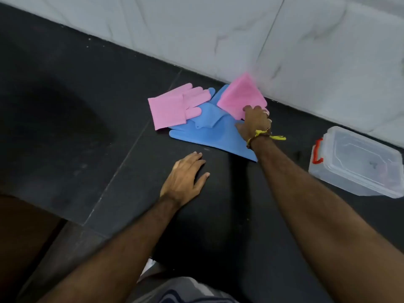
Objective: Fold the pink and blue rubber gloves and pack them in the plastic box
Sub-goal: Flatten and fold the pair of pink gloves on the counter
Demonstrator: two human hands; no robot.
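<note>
On the black counter [65,106] lies a pile of rubber gloves near the marble wall. One pink glove [172,106] lies folded at the left, its fingers pointing right. Two blue gloves [209,132] lie spread beneath it. My right hand [253,123] grips the second pink glove [240,95] by its lower edge and holds it tilted up against the wall. My left hand [185,178] rests flat on the counter in front of the blue gloves, fingers apart, holding nothing. The clear plastic box [356,165] with a red latch stands at the right, its lid on.
A white marble wall [240,29] runs along the back of the counter. The counter's front edge drops off at the lower left. A yellow thread band circles my right wrist.
</note>
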